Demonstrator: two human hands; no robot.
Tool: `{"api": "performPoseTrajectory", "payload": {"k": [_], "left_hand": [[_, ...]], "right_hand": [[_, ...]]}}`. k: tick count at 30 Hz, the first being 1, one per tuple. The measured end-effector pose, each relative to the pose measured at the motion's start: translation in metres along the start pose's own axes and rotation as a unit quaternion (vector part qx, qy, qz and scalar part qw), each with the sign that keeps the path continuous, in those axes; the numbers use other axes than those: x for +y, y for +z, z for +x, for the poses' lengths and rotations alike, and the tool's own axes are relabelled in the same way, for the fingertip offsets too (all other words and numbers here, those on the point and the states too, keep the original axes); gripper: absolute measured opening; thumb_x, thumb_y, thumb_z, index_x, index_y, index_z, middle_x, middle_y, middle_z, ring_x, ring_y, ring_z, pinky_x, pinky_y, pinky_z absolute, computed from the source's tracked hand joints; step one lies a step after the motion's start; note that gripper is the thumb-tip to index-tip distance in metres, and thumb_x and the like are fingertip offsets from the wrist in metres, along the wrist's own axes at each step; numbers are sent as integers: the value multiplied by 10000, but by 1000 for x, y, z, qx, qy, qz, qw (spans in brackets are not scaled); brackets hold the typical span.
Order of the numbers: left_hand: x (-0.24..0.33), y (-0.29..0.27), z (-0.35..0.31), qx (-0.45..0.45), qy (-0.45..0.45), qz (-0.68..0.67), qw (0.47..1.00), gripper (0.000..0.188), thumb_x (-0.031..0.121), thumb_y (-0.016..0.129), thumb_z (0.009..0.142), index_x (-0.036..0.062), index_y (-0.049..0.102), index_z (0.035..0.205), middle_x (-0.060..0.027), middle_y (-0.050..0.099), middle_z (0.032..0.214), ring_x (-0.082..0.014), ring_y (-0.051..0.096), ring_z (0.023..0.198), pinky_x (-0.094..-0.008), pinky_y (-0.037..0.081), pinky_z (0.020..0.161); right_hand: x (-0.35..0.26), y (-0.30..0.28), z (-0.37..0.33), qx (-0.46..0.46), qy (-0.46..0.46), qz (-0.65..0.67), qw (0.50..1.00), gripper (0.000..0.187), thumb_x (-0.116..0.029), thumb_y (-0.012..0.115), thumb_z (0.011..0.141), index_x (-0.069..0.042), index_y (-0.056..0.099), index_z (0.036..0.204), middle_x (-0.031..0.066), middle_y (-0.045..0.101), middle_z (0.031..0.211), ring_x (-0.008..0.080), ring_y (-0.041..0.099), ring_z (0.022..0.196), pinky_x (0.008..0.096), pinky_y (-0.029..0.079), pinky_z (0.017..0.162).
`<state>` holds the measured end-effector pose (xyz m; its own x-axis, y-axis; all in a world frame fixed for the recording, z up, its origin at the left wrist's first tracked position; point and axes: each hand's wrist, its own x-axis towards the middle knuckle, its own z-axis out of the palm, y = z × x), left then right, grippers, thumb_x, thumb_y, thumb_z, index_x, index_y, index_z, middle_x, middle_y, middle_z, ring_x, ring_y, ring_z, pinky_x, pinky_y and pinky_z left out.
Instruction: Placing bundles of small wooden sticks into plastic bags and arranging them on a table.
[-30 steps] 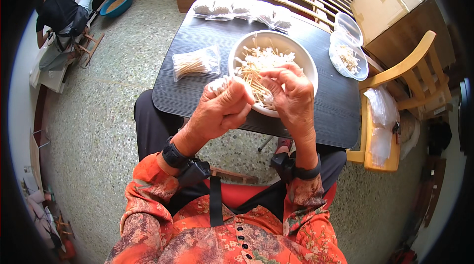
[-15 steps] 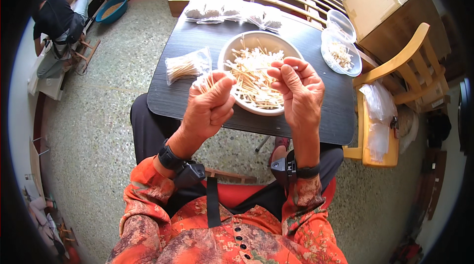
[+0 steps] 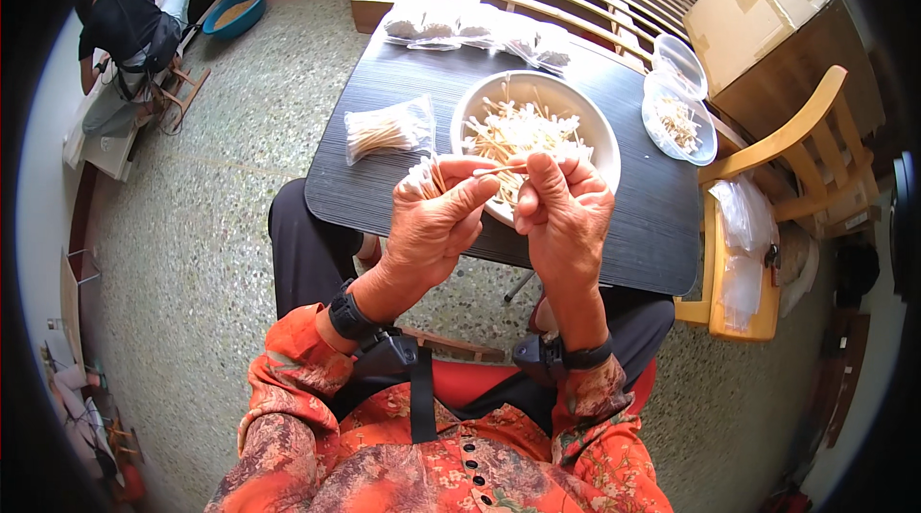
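Observation:
A bunch of cotton swabs (image 3: 423, 179) pokes out of my left hand (image 3: 439, 225), whose fingers are closed around it. Between thumb and forefinger my right hand (image 3: 568, 213) pinches a single cotton swab (image 3: 501, 169), lying sideways with its left end at my left fingertips. Just beyond both hands stands a round white bowl (image 3: 608, 143) heaped with loose cotton swabs (image 3: 526, 129). To its left a clear plastic bag of cotton swabs (image 3: 389, 129) lies flat on the dark table (image 3: 643, 225).
Several clear bags with dark contents (image 3: 475, 28) line the table's far edge. A clear tub (image 3: 705, 143) holding more swabs stands at the right. Empty plastic bags (image 3: 743, 225) lie on a wooden chair (image 3: 811, 129). Another person (image 3: 129, 33) sits far left beside a blue basin (image 3: 257, 4).
My hands have come together, the right moving left and down, bringing the pinched swab to my left fingertips. The whole view has shifted slightly.

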<state>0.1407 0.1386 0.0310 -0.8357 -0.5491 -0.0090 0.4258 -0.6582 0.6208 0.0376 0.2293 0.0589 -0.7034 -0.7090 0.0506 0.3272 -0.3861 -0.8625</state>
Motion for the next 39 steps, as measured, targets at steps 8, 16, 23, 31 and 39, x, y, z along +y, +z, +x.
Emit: {"api": "performPoseTrajectory", "payload": {"k": [8, 16, 23, 31, 39], "left_hand": [[-1, 5, -6, 3, 41, -17, 999, 103, 42, 643, 847, 0, 589, 924, -34, 596, 665, -34, 375, 396, -184, 272, 355], [0, 7, -7, 8, 52, -4, 999, 110, 79, 643, 856, 6, 599, 926, -39, 611, 685, -32, 384, 411, -185, 274, 361], [4, 0, -2, -21, -72, -95, 993, 196, 237, 551, 926, 44, 574, 903, 57, 339, 526, -49, 299, 399, -218, 328, 387], [4, 0, -2, -9, -98, -144, 985, 271, 244, 520, 945, 89, 453, 733, 50, 307, 513, -50, 298, 392, -219, 347, 411], [2, -3, -1, -9, -111, -169, 979, 269, 245, 528, 941, 94, 452, 732, 56, 300, 508, -47, 295, 392, -235, 359, 432]], "right_hand": [[3, 14, -11, 16, 19, 49, 999, 199, -153, 628, 885, 23, 580, 805, 37, 510, 497, 93, 455, 381, 210, 387, 374], [8, 14, -13, 24, 30, 75, 996, 167, -125, 619, 888, 21, 582, 816, 27, 504, 506, 84, 448, 381, 216, 397, 370], [17, 22, -19, 33, -66, -11, 997, 125, -31, 626, 863, 38, 548, 932, 70, 592, 646, 72, 493, 436, 203, 418, 407], [17, 29, -22, 38, -123, -128, 983, 254, 51, 624, 834, 44, 506, 1058, 115, 639, 864, 48, 540, 512, 176, 428, 439], [21, 22, -20, 12, -138, -179, 974, 195, 44, 630, 830, 34, 548, 1007, 83, 589, 959, 45, 552, 559, 175, 437, 448]]}}
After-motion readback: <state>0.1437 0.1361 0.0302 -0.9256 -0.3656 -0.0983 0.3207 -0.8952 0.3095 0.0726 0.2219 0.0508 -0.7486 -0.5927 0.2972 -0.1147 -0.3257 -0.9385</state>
